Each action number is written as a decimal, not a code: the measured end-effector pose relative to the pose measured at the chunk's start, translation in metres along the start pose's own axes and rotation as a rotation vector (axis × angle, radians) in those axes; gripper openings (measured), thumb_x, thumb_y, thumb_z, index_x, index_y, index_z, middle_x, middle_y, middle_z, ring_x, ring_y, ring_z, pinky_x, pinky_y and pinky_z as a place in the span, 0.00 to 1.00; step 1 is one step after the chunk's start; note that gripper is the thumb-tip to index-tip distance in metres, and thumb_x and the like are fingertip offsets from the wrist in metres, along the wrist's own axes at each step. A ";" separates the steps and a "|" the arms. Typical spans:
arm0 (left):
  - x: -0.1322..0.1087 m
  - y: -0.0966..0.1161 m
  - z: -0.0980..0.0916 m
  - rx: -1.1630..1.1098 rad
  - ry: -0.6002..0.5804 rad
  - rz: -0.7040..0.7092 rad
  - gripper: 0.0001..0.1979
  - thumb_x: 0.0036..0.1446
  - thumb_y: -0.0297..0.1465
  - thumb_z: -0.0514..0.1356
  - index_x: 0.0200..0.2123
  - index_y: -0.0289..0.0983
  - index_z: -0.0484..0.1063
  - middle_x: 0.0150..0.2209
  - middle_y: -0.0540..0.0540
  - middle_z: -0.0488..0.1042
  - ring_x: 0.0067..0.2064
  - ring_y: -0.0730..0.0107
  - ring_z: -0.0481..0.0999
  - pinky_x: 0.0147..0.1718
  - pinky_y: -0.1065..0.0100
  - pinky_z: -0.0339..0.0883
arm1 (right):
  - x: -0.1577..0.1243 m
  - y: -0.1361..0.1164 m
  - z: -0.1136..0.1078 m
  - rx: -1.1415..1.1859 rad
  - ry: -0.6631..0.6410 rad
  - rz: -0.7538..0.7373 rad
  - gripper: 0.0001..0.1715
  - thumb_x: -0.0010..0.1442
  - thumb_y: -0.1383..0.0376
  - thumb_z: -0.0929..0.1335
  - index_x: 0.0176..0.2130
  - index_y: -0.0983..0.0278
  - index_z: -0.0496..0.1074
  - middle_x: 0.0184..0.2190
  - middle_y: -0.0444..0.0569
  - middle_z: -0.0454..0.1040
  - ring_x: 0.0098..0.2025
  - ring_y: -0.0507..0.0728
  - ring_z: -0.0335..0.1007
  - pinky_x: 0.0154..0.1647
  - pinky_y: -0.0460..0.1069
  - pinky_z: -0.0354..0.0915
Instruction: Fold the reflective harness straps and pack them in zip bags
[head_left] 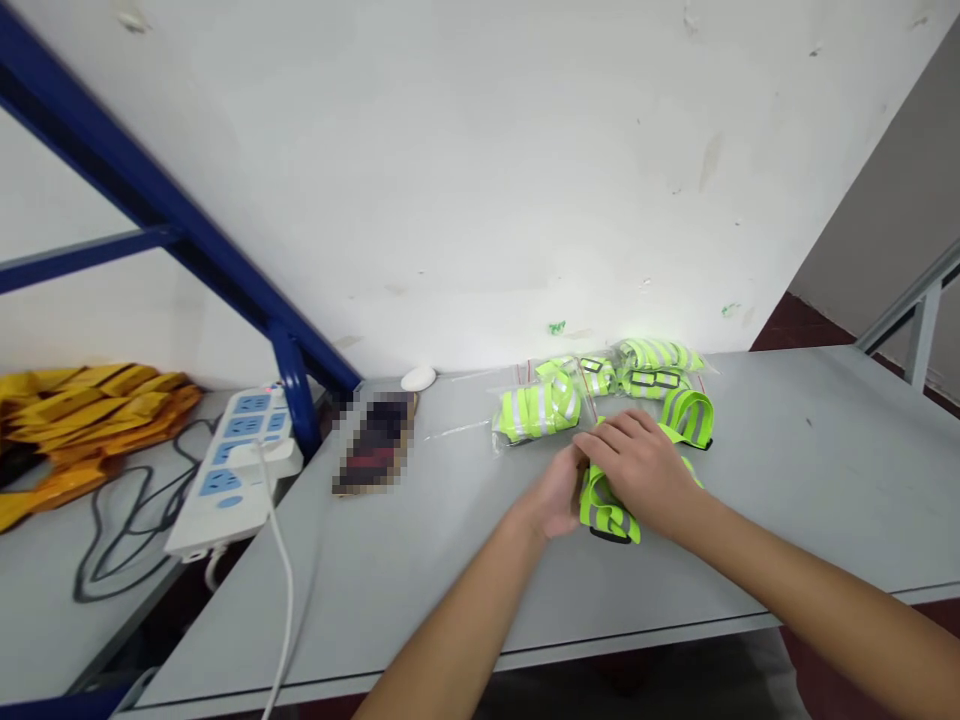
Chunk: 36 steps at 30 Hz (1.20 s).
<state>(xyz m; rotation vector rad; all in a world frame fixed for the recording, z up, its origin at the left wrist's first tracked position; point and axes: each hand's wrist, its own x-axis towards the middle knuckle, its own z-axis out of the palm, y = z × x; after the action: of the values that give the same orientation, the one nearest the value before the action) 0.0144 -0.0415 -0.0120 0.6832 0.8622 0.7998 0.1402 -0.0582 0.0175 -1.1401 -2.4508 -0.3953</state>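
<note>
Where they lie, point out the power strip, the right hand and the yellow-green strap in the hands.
Power strip (223, 456): head view, on a blue socket.
Right hand (646, 465): head view, back of the hand.
Yellow-green strap (599, 492): head view, its folded near end.

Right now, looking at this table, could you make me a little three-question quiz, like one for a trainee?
1. True or false: the left hand and right hand both touch the green reflective band.
2. What colour is the stack left of the power strip? a) purple b) yellow-orange c) white
3. Fill in: the bagged bands lie between the hands and the white ____.

Key: 1 true; 2 b; 3 wall.
</note>
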 end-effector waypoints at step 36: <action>0.004 0.001 0.007 -0.057 0.116 0.117 0.20 0.49 0.38 0.67 0.44 0.36 0.75 0.45 0.43 0.78 0.46 0.58 0.78 0.41 0.66 0.71 | 0.028 0.065 -0.047 0.546 -0.810 0.501 0.11 0.59 0.59 0.64 0.38 0.62 0.70 0.30 0.47 0.75 0.27 0.56 0.70 0.24 0.47 0.57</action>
<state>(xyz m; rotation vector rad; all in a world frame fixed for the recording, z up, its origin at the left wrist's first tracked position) 0.0222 -0.0389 -0.0093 0.6461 0.9069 0.9733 0.1860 -0.0185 0.0776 -1.7859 -2.4492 0.9980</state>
